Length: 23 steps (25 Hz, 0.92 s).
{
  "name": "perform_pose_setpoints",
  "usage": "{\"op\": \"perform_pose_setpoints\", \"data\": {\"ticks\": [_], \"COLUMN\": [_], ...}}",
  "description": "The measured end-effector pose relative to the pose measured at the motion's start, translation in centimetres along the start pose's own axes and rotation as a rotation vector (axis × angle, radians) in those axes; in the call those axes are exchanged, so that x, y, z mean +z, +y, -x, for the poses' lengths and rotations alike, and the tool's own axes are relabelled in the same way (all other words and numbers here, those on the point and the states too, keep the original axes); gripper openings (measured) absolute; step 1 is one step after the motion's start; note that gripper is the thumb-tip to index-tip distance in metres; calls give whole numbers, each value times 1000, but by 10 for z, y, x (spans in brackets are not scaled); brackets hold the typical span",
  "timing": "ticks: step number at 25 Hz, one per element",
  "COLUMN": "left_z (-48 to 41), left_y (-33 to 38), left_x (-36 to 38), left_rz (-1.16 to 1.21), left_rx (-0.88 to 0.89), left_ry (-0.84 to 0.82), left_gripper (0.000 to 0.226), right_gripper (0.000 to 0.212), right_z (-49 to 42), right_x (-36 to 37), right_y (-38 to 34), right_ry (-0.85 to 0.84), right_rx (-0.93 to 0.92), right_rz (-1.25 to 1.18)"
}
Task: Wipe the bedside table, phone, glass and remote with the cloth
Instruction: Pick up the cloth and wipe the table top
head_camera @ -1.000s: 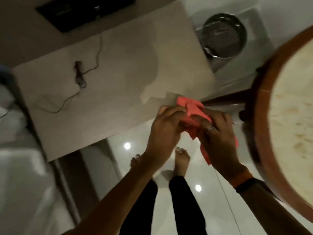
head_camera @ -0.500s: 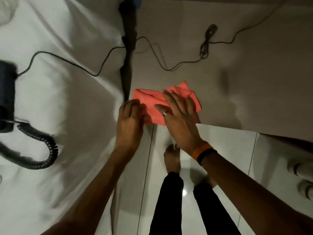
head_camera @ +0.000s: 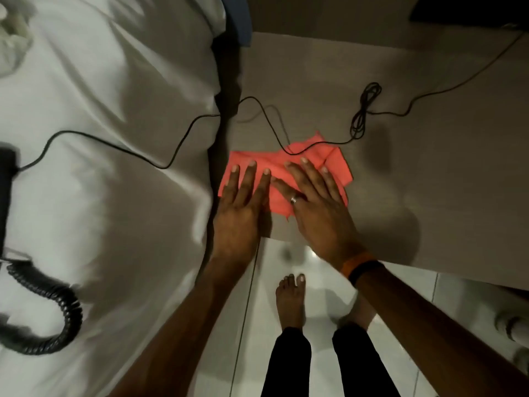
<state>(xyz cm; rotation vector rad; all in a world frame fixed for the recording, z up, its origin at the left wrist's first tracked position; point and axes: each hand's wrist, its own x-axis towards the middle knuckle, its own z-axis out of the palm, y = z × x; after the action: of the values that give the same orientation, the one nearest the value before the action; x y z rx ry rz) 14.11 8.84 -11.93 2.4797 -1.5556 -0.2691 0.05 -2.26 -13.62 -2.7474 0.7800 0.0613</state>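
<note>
A folded red cloth (head_camera: 337, 164) lies flat on the beige bedside table (head_camera: 415, 196) near its front left corner. My left hand (head_camera: 242, 204) presses on the cloth's left part with fingers spread. My right hand (head_camera: 315, 202), with a ring and an orange and black wristband, lies flat on the cloth's middle. A black phone (head_camera: 7, 179) with a coiled cord (head_camera: 54, 313) rests on the white bed at the far left. No glass or remote is in view.
A thin black cable (head_camera: 366, 110) runs from the phone over the bed (head_camera: 100, 138) and the table, passing across the cloth's far edge, with a bundled loop beyond it. A dark object (head_camera: 469, 10) sits at the table's far right. My bare feet stand on glossy white tiles (head_camera: 286, 339).
The view swung from the round table and bin to the bed and bedside table. The cloth went from bunched in both hands to lying flat on the table, and both hands now press further onto it.
</note>
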Motion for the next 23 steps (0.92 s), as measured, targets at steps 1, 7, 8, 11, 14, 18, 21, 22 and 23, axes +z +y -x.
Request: {"op": "perform_pose_setpoints", "data": {"ticks": [1, 7, 8, 11, 14, 18, 21, 22, 23], "left_z": [-28, -189, -217, -260, -246, -220, -218, -199, -174], "left_y": [-2, 12, 35, 99, 118, 176, 156, 146, 137], "left_x": [3, 4, -7, -13, 11, 18, 25, 26, 34], "left_rz": [-14, -88, -47, -133, -54, -159, -133, -112, -82], "left_rx": [4, 39, -1, -50, 17, 171, 205, 207, 204], "left_ry": [4, -114, -160, 79, 93, -234, -165, -114, -86], "left_gripper": [57, 59, 75, 146, 77, 58, 57, 55, 53], "right_gripper": [79, 63, 63, 64, 64, 61, 60, 61, 62], "right_z": [-21, -142, -154, -150, -107, -67, -60, -50, -34], "right_x": [-3, -42, -47, -58, -59, -63, -64, -62, -58], "right_y": [11, 104, 115, 139, 174, 227, 219, 208, 196], "right_ry": [1, 16, 3, 3, 39, 157, 60, 23, 8], "right_rx": [21, 97, 117, 153, 251, 324, 322, 317, 296], "right_rz": [1, -14, -15, -9, -32, -176, -140, -122, -106]}}
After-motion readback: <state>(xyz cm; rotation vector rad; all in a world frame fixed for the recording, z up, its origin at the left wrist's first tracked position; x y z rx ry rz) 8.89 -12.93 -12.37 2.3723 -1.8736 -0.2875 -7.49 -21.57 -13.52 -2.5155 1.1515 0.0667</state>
